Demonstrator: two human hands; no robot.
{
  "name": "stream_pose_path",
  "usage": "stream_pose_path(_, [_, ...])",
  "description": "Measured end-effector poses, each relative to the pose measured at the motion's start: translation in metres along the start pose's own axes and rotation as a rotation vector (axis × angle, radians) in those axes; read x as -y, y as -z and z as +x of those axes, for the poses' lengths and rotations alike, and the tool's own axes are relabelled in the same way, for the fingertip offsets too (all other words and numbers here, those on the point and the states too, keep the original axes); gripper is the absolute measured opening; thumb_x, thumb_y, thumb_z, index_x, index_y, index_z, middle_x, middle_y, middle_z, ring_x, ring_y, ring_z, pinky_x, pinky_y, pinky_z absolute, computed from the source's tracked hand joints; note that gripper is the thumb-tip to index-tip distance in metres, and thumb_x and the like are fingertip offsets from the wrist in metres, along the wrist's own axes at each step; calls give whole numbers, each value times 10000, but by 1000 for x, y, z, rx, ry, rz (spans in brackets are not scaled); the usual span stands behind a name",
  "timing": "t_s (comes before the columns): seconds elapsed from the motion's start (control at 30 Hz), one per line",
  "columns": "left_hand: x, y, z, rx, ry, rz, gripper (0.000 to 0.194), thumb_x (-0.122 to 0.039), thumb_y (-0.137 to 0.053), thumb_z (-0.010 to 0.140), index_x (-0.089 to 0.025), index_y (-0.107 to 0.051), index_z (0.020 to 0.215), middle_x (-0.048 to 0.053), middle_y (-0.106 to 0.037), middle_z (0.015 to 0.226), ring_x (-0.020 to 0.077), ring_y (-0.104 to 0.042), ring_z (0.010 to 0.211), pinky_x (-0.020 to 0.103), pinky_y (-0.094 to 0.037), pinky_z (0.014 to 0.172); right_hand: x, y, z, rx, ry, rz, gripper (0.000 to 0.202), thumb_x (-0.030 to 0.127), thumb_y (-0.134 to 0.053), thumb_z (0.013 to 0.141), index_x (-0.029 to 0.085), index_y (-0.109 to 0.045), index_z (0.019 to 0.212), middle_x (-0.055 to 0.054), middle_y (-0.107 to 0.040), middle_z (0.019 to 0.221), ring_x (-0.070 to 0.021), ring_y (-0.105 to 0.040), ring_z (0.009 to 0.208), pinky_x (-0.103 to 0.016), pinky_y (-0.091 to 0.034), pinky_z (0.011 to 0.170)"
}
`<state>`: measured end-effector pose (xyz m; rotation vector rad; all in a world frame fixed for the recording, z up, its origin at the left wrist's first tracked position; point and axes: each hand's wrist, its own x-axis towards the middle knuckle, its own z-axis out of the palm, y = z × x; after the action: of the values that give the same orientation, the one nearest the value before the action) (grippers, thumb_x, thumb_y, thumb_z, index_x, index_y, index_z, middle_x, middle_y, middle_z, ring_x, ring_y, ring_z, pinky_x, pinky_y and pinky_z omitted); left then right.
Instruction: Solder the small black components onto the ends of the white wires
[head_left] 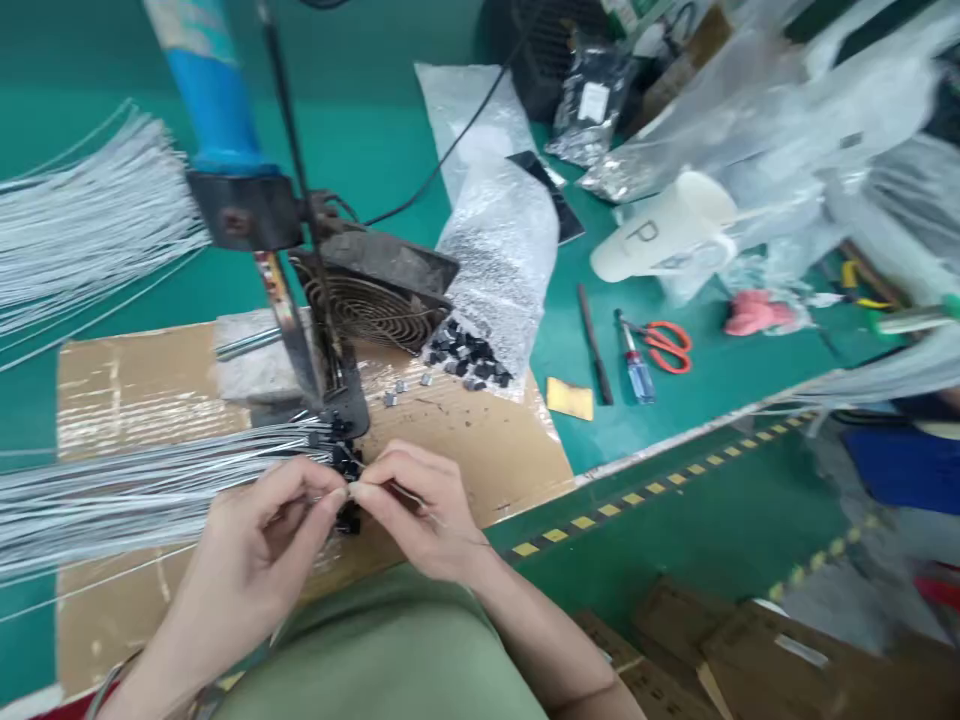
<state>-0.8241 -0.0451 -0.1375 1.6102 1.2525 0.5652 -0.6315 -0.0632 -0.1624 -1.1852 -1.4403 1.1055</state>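
My left hand (262,540) is closed, thumb and forefinger pinched together in front of the bundle of grey wires (172,480). Meeting it tip to tip, my right hand (427,510) is also pinched. A thin wire (409,494) shows along the right fingers and runs to where the fingertips meet; its end is hidden. Small black connectors (346,460) sit at the wire ends just behind my fingers. Above them a soldering iron (217,110) with a blue handle points down in its holder, its tip close to the wire ends.
Cardboard (480,460) covers the work spot. A dusty fan (375,290) stands behind, beside a bubble-wrap bag (499,260) with black parts (469,355). Rightward lie a yellow sponge (570,398), a screwdriver (636,362), orange-handled scissors (667,347) and a white cup (667,225). More wires (97,220) lie back left.
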Motion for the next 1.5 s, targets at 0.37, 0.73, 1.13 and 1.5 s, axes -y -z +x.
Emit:
stream_pose_path(0.37, [-18,4,-4,-190,247,-185,242,-430,-661,963,-220,-705,850,-13,-594,717,128,-479,634,266,-318,577,-9,26,-2,-313,-258,573,598,637,-485,1053,182,-819,856,-59,-729,683,-175,-670,529,-286,-558,455])
stream_pose_path(0.73, [-16,5,-2,-206,186,-126,205,-393,-692,947,-210,-741,866,14,-679,729,147,-589,636,243,-427,555,6,0,2,-194,-212,221,366,367,-619,1063,185,-734,767,13,-616,668,-97,-570,537,-242,-430,522])
stream_pose_path(1.13, [-9,5,-4,-75,201,-209,203,-369,-668,980,-213,-693,853,-22,-633,720,106,-517,617,199,-417,569,7,-13,9,58,55,-46,259,145,-510,1055,224,-455,814,29,-455,783,-128,-457,719,-284,-365,659])
stream_pose_path(1.5, [-11,6,-2,-217,146,-249,111,-258,-695,958,-227,-719,854,-45,-655,722,68,-576,621,126,-435,571,6,-9,4,-267,-273,325,212,334,-702,1025,215,-783,869,23,-631,734,-70,-580,543,-203,-468,512])
